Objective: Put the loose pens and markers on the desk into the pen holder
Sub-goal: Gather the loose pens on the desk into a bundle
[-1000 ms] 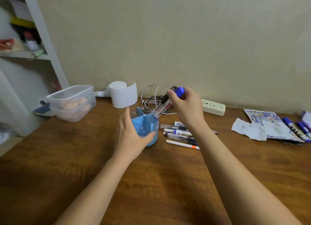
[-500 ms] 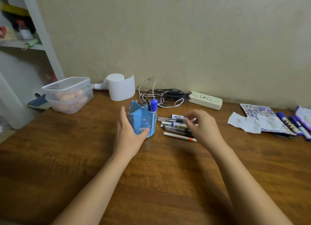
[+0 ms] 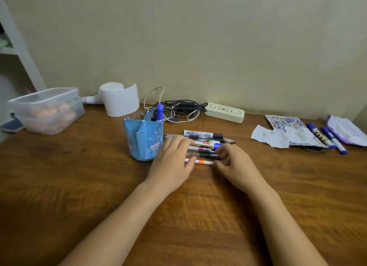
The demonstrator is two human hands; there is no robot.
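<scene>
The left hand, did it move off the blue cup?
Yes. The left hand let go of the pen holder and slid right, onto the pile of pens beside it.

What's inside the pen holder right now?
A blue-capped marker and a dark pen stand in a back compartment of the pen holder. The front compartments look empty, though their bottoms are hidden.

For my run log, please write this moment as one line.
stage: gathering pens | left hand: on pen pile, grip unclear | right hand: at pile, grip unclear | pen holder: holds blue marker
</scene>
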